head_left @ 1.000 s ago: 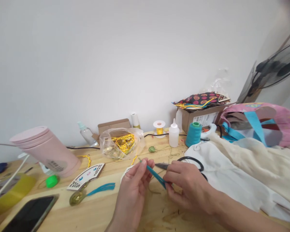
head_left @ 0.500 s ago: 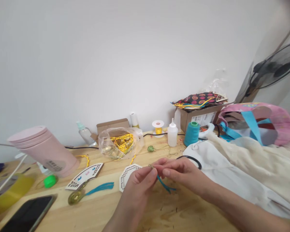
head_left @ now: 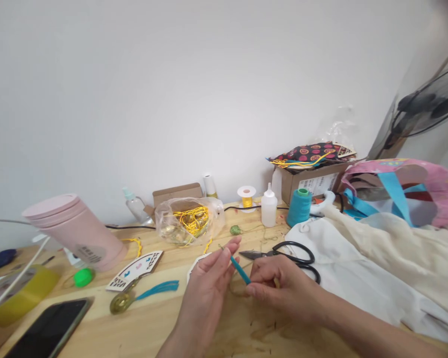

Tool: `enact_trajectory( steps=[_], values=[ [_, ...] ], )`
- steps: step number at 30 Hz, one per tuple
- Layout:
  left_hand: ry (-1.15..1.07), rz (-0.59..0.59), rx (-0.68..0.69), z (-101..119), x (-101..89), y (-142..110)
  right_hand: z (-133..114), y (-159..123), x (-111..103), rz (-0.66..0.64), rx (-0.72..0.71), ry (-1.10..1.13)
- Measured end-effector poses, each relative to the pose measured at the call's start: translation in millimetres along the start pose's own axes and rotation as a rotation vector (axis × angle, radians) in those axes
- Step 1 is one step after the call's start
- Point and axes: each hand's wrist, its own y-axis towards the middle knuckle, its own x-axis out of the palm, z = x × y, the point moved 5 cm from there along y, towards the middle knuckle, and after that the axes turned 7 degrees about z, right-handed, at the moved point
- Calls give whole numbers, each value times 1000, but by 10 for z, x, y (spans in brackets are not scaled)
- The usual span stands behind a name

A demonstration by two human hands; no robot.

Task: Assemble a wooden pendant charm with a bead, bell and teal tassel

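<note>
A blue thread tassel [head_left: 240, 270] is stretched slantwise between my hands over the table. My left hand [head_left: 209, 286] pinches its upper end between thumb and fingertips, where a thin olive cord shows. Lower down, my right hand [head_left: 285, 284] is closed on the other end of the threads. A loop of thin cord [head_left: 234, 290] hangs below, between the hands. Black-handled scissors [head_left: 297, 244] lie just behind my right hand. Partly hidden by my left hand is a white lattice-edged plaque [head_left: 191, 267]. Left of it lies another blue tassel [head_left: 159, 289] joined to a brass-coloured ornament [head_left: 120, 302].
A fan-shaped plaque [head_left: 134, 272], a phone [head_left: 50, 330], yellow tape [head_left: 41, 286] and a pink tumbler [head_left: 74, 231] stand or lie at left. Behind are a bag of yellow cords [head_left: 190, 223], a white bottle [head_left: 269, 209] and blue thread [head_left: 298, 209]. White cloth [head_left: 332, 253] covers the right.
My right hand has drawn down and right along the tassel, pulling its loose threads together. The scissors, hidden before except for a handle, now show. The view has shifted slightly.
</note>
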Motion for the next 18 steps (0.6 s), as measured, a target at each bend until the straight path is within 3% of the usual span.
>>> enact_trajectory(
  steps=[8, 11, 14, 18],
  values=[
    [-101, 117, 2, 35, -159, 73, -118, -50, -5, -173, -219, -443],
    [-102, 93, -18, 35, -141, 74, -45, -58, -61, -205, -174, -532],
    [-76, 50, -38, 29, -93, 54, 32, -16, -194, -125, -39, -490],
    [-21, -48, -82, -44, 18, -2, -15, 48, -236, -21, -1, -171]
  ],
)
